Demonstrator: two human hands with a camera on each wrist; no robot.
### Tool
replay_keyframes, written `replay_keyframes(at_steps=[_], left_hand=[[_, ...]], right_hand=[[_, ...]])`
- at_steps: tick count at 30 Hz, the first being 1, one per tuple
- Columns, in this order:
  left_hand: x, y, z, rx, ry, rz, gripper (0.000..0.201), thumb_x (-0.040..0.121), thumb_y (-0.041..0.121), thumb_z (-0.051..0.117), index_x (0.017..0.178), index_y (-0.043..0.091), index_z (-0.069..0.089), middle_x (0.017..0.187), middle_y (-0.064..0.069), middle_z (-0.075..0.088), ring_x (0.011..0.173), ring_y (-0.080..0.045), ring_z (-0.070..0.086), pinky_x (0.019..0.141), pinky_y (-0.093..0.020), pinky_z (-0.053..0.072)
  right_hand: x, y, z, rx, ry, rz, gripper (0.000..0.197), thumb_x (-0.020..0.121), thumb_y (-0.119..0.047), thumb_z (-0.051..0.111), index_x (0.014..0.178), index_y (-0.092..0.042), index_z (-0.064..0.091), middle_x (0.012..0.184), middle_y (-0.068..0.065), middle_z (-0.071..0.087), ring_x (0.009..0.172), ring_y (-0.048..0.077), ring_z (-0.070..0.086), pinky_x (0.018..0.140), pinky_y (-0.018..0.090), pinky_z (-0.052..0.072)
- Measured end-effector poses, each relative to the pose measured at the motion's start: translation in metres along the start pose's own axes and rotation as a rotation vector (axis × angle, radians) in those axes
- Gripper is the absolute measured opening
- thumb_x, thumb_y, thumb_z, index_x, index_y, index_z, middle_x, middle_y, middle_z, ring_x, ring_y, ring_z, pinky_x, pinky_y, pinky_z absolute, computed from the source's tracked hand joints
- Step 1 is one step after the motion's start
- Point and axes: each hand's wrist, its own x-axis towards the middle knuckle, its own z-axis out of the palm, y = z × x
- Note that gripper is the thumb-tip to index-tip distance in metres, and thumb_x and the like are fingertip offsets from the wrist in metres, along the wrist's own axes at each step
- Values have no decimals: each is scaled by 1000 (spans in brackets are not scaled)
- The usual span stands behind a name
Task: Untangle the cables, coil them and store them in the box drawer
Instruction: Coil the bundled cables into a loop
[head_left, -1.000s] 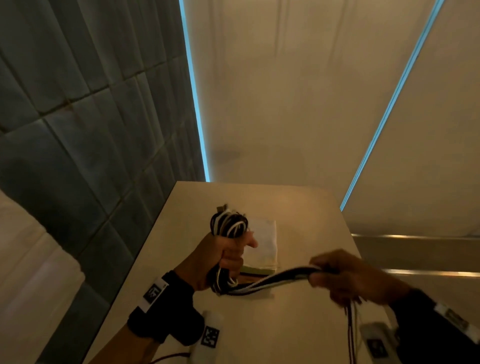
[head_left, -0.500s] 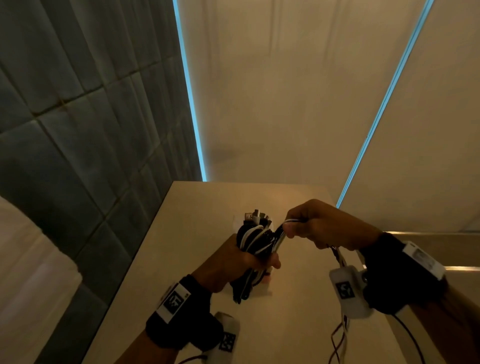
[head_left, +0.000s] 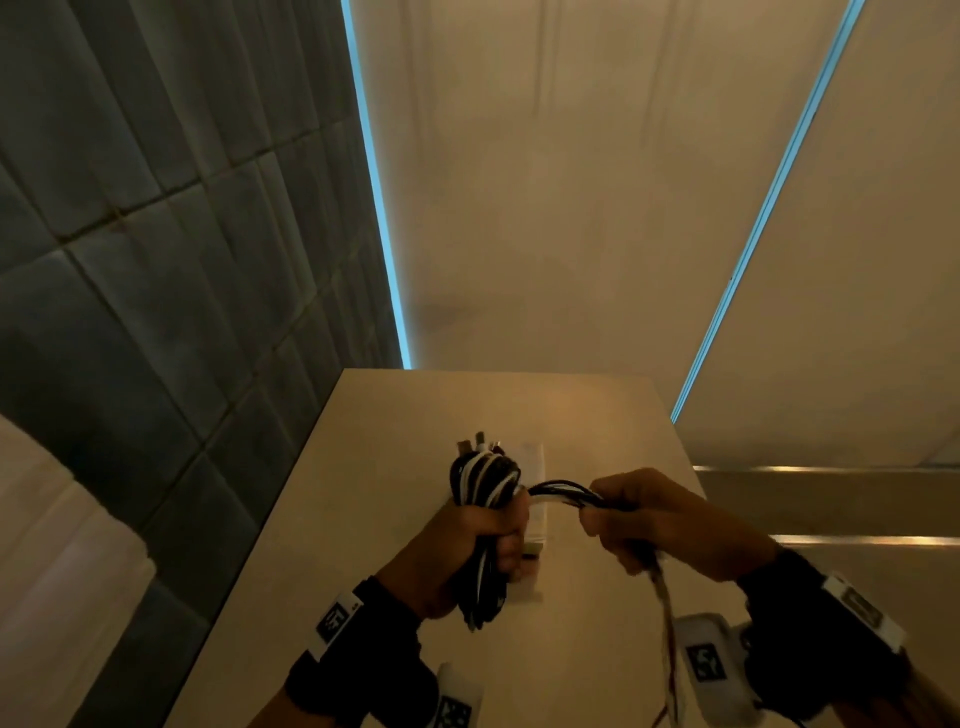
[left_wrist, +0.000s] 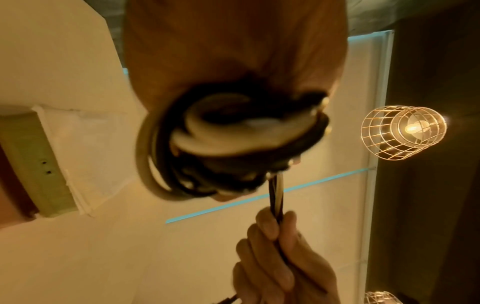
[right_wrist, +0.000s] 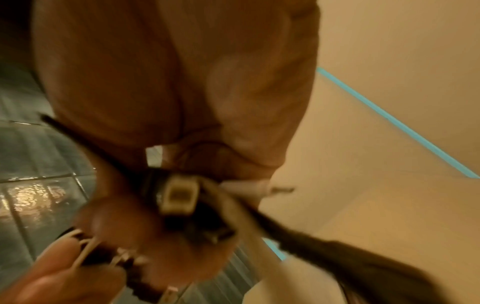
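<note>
A coil of black and white cables stands upright in my left hand, fingers curled round its middle above the table. Several plug ends stick out of the coil's top. The loose strands run rightward from the coil into my right hand, which grips them; their tails hang down below that fist. The left wrist view shows the looped coil under my palm and the right hand holding the strands. In the blurred right wrist view a beige plug shows among the cables. The white box lies on the table behind the coil, mostly hidden.
The beige table ends at a tiled grey wall on the left and a cream wall with blue light strips behind. A ledge with metal trim runs to the right. A caged lamp glows in the left wrist view.
The right hand swung the loose strands up over the top of the coil, then came back out to the right and lower, adding a turn. The left hand kept its grip.
</note>
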Motion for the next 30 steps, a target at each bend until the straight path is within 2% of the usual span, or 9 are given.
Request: replay_keyframes(at_steps=[3, 6, 11, 15, 17, 20, 23, 26, 30], left_hand=[[4, 0, -5, -55, 26, 59, 19, 87, 17, 62, 74, 6, 57, 55, -3, 49, 45, -12, 44, 50, -27, 47], [8, 2, -10, -74, 100, 75, 24, 86, 22, 67, 69, 8, 56, 47, 1, 40, 38, -9, 38, 44, -24, 44], [15, -3, -10, -50, 249, 114, 30, 78, 30, 70, 64, 12, 51, 46, 2, 33, 37, -9, 35, 41, -24, 38], [18, -11, 2, -21, 290, 152, 39, 71, 45, 74, 67, 14, 50, 54, -1, 35, 43, -13, 37, 44, -23, 40], [19, -10, 10, 20, 244, 150, 49, 69, 58, 70, 73, 12, 56, 60, -10, 45, 49, -19, 49, 50, -27, 48], [22, -9, 22, 18, 168, 121, 43, 70, 60, 66, 88, 23, 77, 95, -13, 73, 92, -27, 69, 85, -41, 55], [27, -9, 27, -195, 181, 120, 36, 73, 43, 75, 105, 25, 76, 110, -5, 70, 101, -21, 67, 83, -36, 53], [34, -4, 21, -298, 284, 227, 29, 78, 26, 71, 103, 11, 69, 92, -8, 67, 83, -20, 66, 72, -31, 55], [39, 16, 11, -355, 388, 283, 22, 93, 25, 60, 76, 12, 58, 64, -2, 56, 60, -17, 60, 62, -34, 51]], right_hand=[[-5, 15, 9, 85, 8, -14, 24, 94, -37, 55, 75, -24, 62, 70, 12, 63, 68, 29, 64, 66, 37, 48], [-10, 28, 16, 196, 16, 4, 24, 97, -32, 50, 90, -13, 61, 83, 16, 67, 78, 36, 66, 77, 46, 51], [-7, 27, 39, 177, 309, -55, 48, 88, -51, 55, 90, -3, 57, 62, 4, 48, 50, 18, 41, 47, 26, 39], [6, 2, 64, -251, 650, -157, 23, 94, -42, 40, 85, -27, 55, 59, -4, 51, 51, 10, 47, 47, 21, 38], [12, -14, 76, -340, 659, -191, 17, 99, -34, 39, 86, -30, 50, 61, -8, 53, 53, 8, 52, 48, 17, 39], [17, -28, 89, -609, 568, -177, 16, 101, -23, 38, 101, -13, 52, 79, -9, 52, 67, 4, 46, 61, 15, 36], [21, -29, 90, -750, 431, -132, 25, 94, -13, 43, 116, -3, 49, 106, 10, 55, 85, 15, 44, 72, 23, 37], [26, -21, 84, -741, 342, -297, 41, 86, -6, 51, 127, -7, 49, 128, 10, 42, 103, 14, 41, 85, 7, 33], [22, -3, 79, -468, 489, -216, 74, 92, -30, 59, 150, -33, 13, 149, -12, 13, 119, 2, 37, 98, 14, 39]])
